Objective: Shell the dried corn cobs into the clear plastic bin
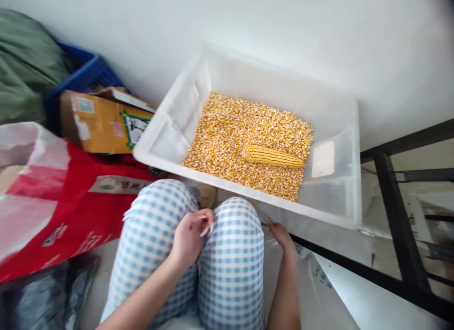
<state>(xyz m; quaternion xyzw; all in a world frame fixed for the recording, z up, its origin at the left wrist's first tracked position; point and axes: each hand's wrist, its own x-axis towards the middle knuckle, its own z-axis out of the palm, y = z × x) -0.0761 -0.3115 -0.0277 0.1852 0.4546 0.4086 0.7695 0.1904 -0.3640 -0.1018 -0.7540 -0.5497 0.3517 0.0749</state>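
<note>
My left hand (189, 235) rests between the knees with its fingers curled around a small white scrap (205, 232), perhaps paper or tissue. Low beside the right knee, my right hand (281, 235) is closed; a thin dark tip (270, 220) sticks out from its fingers, and the rest of that thing is hidden. In front of the knees stands a translucent plastic bin (244, 187), tilted in view. Loose corn kernels (227, 136) cover its bottom. One ear of corn (275, 157), with its kernels still on, lies on them toward the right. Neither hand touches the bin.
At the left are a red and white bag (71, 202), a cardboard box (102, 124), a blue crate (87, 70) and a green cloth or bag (28, 65). A black metal frame (393, 216) stands at the right. White wall rises behind the bin.
</note>
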